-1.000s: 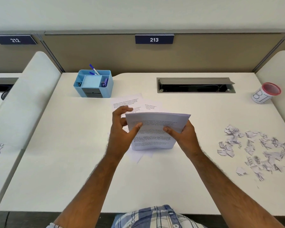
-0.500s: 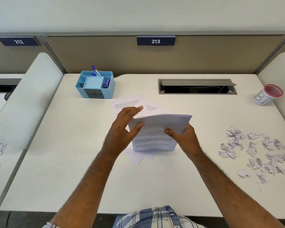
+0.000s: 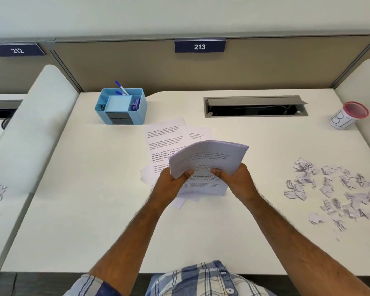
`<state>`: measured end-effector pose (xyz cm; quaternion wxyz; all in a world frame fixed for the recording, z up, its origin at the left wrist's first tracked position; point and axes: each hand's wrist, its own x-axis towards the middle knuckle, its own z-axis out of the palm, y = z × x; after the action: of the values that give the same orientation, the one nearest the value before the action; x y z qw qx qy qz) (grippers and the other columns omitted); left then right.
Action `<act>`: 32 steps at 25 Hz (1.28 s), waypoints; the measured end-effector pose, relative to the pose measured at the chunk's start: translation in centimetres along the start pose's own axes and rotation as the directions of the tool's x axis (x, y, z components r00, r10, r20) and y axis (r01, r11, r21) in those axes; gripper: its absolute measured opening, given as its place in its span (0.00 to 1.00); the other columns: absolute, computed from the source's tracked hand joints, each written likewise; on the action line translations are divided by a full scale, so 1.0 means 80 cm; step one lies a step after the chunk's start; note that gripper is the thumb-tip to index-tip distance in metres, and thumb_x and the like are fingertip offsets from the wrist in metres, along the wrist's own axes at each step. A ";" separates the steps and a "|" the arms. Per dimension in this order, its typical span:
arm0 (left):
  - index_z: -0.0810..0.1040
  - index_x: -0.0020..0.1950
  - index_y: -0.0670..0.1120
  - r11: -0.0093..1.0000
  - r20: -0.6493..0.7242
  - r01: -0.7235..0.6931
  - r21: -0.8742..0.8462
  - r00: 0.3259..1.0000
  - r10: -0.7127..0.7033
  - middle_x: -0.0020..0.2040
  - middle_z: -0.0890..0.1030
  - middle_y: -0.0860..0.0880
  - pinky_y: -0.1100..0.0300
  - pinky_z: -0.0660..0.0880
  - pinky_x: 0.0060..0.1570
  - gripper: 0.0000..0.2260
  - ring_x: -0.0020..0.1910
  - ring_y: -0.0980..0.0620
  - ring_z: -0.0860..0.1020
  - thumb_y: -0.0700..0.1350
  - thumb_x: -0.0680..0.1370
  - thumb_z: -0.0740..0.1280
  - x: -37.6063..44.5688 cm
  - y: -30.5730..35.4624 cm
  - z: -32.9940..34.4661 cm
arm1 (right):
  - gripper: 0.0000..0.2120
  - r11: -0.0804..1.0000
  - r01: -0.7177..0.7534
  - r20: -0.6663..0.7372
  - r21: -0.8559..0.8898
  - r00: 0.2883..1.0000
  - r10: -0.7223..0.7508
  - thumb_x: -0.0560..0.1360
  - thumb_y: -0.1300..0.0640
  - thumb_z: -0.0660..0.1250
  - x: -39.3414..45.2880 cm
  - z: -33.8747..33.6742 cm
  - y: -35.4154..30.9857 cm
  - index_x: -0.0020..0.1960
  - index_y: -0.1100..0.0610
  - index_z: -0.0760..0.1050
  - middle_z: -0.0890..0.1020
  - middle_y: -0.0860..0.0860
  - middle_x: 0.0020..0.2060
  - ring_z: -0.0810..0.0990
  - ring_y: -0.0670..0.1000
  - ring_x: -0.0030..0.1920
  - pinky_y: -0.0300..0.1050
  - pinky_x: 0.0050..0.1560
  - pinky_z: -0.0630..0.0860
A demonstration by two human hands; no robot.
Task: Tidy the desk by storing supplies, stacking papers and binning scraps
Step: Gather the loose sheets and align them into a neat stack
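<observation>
Nearest the worktop's [image 3: 77, 231] front edge, the left hand [image 3: 169, 185] and right hand [image 3: 237, 180] each have a closed grip on the lower edge of a bent stack of papers [image 3: 207, 159], thumbs on top, holding it just above a few loose printed sheets [image 3: 165, 142] that lie spread on the surface. Off to the right, well apart from the hands, lies a scatter of torn paper scraps [image 3: 333, 189]. Farther back stand a blue organizer [image 3: 121, 106] with pens [image 3: 121, 87] on the left and a red-rimmed cup [image 3: 348, 115] at the far right.
</observation>
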<state>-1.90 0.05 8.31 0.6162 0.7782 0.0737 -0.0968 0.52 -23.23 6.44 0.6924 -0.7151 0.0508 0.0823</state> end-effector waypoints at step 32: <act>0.74 0.62 0.47 0.834 -0.531 0.524 0.175 0.763 -0.368 0.61 0.76 0.46 0.46 0.75 0.63 0.27 0.63 0.43 0.76 0.59 0.70 0.78 0.173 -0.103 -0.061 | 0.17 0.968 -0.248 -0.076 0.032 0.965 0.250 0.72 0.57 0.79 0.061 -0.047 0.067 0.59 0.55 0.81 0.88 0.49 0.52 0.87 0.52 0.52 0.50 0.52 0.82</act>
<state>9.93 6.67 -1.77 0.4055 0.8239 0.3917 -0.0584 4.50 -26.98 0.33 0.6821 -0.6978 0.1685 0.1396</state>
